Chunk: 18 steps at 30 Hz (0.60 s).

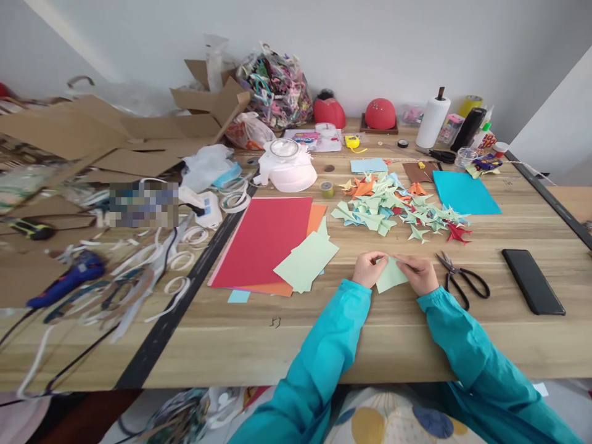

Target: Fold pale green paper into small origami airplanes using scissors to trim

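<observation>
A small piece of pale green paper (390,279) is held between my two hands, low over the wooden table. My left hand (369,269) pinches its upper left edge, and my right hand (420,273) grips the upper right edge. Just beyond lies a heap of folded paper pieces (377,206) in green, orange, blue and red. To the left, pale green sheets (306,261) rest partly on a large red sheet (272,237) with orange paper under it. Black-handled scissors (462,279) lie to the right of my right hand.
A black phone (533,281) lies at the right, and a blue sheet (467,192) behind it. Past the black strip on the left are a blue glue gun (69,280), cords and cardboard (115,123). A white paper roll (433,122) stands at the back.
</observation>
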Each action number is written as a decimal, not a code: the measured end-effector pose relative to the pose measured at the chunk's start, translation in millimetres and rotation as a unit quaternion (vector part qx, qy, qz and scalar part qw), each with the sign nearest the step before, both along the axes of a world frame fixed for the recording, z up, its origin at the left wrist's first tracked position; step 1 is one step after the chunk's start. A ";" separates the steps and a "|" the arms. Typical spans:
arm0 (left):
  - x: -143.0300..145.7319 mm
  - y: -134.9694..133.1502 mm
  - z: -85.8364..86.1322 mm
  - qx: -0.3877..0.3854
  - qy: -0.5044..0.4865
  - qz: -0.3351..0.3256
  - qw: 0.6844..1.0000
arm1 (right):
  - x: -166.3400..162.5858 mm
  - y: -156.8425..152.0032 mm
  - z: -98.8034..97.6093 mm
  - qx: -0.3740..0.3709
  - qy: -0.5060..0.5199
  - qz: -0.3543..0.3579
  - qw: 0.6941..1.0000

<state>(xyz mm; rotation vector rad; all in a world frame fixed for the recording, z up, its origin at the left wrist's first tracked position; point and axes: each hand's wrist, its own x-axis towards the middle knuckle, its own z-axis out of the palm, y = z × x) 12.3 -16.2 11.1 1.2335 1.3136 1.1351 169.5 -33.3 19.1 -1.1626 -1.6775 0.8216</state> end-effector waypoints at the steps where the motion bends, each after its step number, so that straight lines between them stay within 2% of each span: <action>1: -0.1 0.2 0.7 -0.003 -0.004 0.000 1.000 | -0.3 -0.5 2.2 0.006 -0.003 0.010 1.000; 4: -0.4 0.4 2.2 -0.005 -0.010 0.000 1.000 | -1.2 -1.2 8.2 0.016 -0.003 0.046 0.999; 7: -0.9 0.2 3.2 0.002 0.000 0.005 1.000 | -2.2 -0.5 9.1 -0.012 0.012 0.052 0.998; 13: -1.2 -1.6 5.6 0.023 0.024 0.004 0.999 | -3.4 4.3 -2.6 -0.148 0.118 0.012 0.982; 15: -0.9 -2.2 6.3 0.028 0.025 0.003 0.999 | -2.7 6.0 -3.8 -0.202 0.152 0.020 0.967; 18: -1.0 -2.3 6.0 0.030 0.024 -0.004 0.999 | -1.0 7.3 -1.8 -0.245 0.147 0.051 0.957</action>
